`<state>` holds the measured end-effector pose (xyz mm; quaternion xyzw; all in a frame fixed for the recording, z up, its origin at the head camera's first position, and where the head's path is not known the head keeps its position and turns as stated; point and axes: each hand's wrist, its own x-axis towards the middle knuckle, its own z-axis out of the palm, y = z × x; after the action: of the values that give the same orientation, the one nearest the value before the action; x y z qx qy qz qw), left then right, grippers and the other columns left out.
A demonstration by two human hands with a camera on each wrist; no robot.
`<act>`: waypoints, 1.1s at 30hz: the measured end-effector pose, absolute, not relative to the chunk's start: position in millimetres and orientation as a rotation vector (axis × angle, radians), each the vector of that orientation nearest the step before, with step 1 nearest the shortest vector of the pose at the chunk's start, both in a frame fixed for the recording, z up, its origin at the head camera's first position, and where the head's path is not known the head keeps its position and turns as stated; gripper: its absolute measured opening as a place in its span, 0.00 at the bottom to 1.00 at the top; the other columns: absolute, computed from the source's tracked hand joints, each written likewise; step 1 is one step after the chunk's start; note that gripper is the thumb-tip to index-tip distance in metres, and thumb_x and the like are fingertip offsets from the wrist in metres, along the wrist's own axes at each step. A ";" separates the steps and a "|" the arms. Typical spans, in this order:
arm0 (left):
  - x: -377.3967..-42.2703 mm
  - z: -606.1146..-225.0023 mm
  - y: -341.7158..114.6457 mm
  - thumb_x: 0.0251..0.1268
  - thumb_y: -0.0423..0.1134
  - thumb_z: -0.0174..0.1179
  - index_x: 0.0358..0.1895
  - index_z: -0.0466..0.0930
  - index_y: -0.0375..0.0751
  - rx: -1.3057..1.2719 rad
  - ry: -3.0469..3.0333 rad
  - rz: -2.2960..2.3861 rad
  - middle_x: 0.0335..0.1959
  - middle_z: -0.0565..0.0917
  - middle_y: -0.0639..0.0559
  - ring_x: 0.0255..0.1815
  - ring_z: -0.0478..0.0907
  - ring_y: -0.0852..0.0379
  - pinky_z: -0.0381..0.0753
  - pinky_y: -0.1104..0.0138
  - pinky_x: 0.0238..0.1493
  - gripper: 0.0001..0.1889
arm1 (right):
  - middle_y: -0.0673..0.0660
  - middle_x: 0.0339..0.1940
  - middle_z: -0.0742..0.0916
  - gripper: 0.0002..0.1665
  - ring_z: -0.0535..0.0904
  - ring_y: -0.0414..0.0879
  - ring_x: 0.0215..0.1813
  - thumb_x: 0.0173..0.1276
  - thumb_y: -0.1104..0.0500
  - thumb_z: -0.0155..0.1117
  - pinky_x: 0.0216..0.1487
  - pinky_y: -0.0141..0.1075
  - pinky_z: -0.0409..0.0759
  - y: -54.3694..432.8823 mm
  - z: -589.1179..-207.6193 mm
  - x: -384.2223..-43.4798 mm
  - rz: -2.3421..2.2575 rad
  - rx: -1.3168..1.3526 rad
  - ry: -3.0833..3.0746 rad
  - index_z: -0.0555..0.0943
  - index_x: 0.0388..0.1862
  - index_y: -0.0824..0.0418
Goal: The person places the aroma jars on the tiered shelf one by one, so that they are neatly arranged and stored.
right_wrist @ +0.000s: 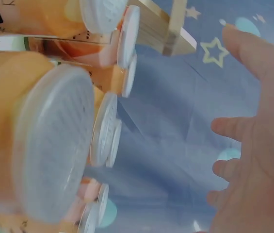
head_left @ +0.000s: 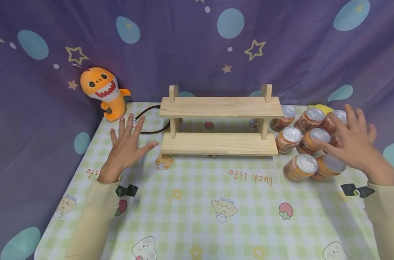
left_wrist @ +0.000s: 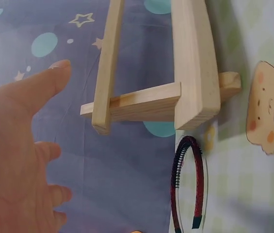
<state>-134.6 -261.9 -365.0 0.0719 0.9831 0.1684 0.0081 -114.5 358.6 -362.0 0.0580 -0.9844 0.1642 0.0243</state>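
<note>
My left hand [head_left: 123, 150], fingers spread, is held over the table left of a two-tier wooden shelf [head_left: 219, 106]. Nothing is in its grasp. A dark headband [left_wrist: 198, 179] with a toothed inner side lies beside the shelf's left end, near my left fingertips. On the right, my right hand [head_left: 354, 141] hovers with spread fingers above a cluster of clear jars [head_left: 301, 167] with silvery lids and orange contents. The right wrist view shows those jars [right_wrist: 54, 141] close up, apart from the palm. Part of the cluster is hidden under the hand.
An orange shark plush [head_left: 107, 94] leans at the back left corner against the purple curtain [head_left: 190, 43]. Something yellow [head_left: 322, 108] shows behind the jars. A green checked tablecloth [head_left: 197, 209] covers the table.
</note>
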 end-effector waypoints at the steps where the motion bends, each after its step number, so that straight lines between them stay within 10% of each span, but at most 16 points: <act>1: -135.4 -365.3 -261.6 0.65 0.73 0.53 0.83 0.37 0.57 0.229 3.065 0.555 0.84 0.33 0.40 0.83 0.22 0.35 0.28 0.24 0.71 0.52 | 0.67 0.83 0.34 0.53 0.24 0.72 0.81 0.68 0.34 0.60 0.65 0.82 0.28 361.4 -362.9 -111.1 0.529 0.172 -3.020 0.53 0.80 0.62; 21: -159.9 -410.6 -258.4 0.69 0.57 0.59 0.83 0.38 0.50 0.303 2.899 1.009 0.84 0.37 0.40 0.84 0.33 0.35 0.37 0.32 0.78 0.49 | 0.73 0.81 0.57 0.39 0.48 0.74 0.81 0.66 0.57 0.68 0.76 0.73 0.42 388.3 -409.4 -53.4 0.895 0.079 -2.661 0.67 0.70 0.73; 25: -163.3 -425.2 -259.1 0.69 0.54 0.61 0.83 0.39 0.54 0.313 2.832 1.125 0.85 0.41 0.43 0.85 0.37 0.37 0.43 0.34 0.79 0.48 | 0.68 0.79 0.65 0.35 0.56 0.55 0.83 0.63 0.61 0.70 0.83 0.44 0.54 381.6 -420.6 -46.7 0.929 0.057 -2.565 0.73 0.69 0.68; 28: -165.8 -436.9 -260.0 0.69 0.52 0.62 0.83 0.40 0.55 0.324 2.787 1.187 0.85 0.44 0.44 0.84 0.43 0.37 0.48 0.35 0.78 0.47 | 0.63 0.78 0.69 0.34 0.59 0.35 0.80 0.62 0.63 0.70 0.69 0.17 0.57 376.6 -428.1 -42.8 0.959 0.045 -2.505 0.75 0.69 0.63; 33: -167.0 -454.0 -261.5 0.70 0.49 0.61 0.83 0.41 0.57 0.321 2.747 1.255 0.85 0.47 0.47 0.84 0.46 0.37 0.49 0.36 0.79 0.46 | 0.50 0.79 0.69 0.36 0.59 0.25 0.76 0.62 0.66 0.70 0.57 0.09 0.58 372.2 -437.5 -41.2 1.019 0.061 -2.465 0.74 0.70 0.63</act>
<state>-167.0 -261.5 -454.0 0.1055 0.9032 0.4127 0.0524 -41.2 372.2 -437.5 0.0222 -0.8981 0.3713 0.2347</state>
